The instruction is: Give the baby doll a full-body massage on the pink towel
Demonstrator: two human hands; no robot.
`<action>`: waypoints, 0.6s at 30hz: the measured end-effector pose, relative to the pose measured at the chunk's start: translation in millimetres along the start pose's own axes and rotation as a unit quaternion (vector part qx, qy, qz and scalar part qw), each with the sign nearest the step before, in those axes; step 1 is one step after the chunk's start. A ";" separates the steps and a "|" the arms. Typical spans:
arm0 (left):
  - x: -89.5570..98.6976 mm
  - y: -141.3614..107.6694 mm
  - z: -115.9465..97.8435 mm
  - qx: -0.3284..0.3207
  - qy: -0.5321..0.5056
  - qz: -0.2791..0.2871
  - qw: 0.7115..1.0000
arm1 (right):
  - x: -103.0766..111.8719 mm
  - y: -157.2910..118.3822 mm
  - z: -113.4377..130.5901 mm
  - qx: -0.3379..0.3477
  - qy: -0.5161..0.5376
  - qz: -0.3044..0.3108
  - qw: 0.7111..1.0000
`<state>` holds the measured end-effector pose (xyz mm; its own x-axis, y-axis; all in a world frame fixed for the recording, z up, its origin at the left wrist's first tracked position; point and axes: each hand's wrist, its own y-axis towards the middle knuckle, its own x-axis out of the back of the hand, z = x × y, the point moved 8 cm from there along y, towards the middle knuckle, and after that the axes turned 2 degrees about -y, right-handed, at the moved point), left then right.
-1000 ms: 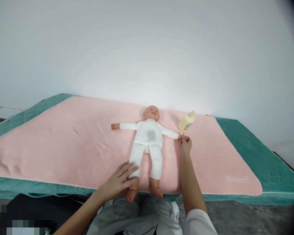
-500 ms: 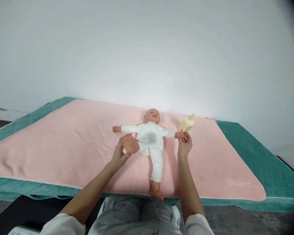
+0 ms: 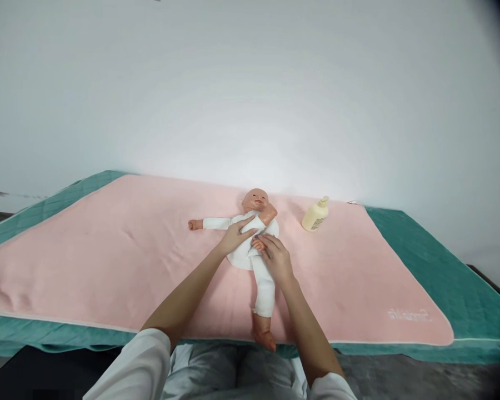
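Note:
A baby doll [image 3: 234,260] in a white outfit lies on its back on a pink mat [image 3: 129,255]. One of its legs is folded up across the chest, its bare foot [image 3: 269,214] by the chin. My left hand [image 3: 235,235] grips this leg at the chest, fingers along it. My right hand [image 3: 277,256] is closed around the doll's small hand [image 3: 258,243], drawn down over the belly. The doll's other arm [image 3: 216,223] stretches out to the left. Its other leg [image 3: 264,294] points straight toward me.
A pale yellow pump bottle [image 3: 315,215] stands on the mat, right of the doll. Beneath the mat is a green quilted cover [image 3: 433,266]. A white wall [image 3: 250,100] rises behind the far edge.
My left hand has carried the doll's leg up and right across the chest. My right hand has brought the doll's hand inward and left, from the outstretched position to the belly.

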<state>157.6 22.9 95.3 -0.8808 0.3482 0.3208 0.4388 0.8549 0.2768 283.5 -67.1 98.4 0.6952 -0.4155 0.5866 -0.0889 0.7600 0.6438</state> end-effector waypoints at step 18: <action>-2.2 15.1 20.7 0.019 0.189 0.010 0.982 | -4.4 2.2 -2.5 -0.022 0.035 0.106 0.994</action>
<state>162.4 43.0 80.0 -0.7400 0.2034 0.6412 0.4420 0.8655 0.2356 282.0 -62.4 96.0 0.7116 -0.2097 0.6706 -0.2080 0.8488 0.4861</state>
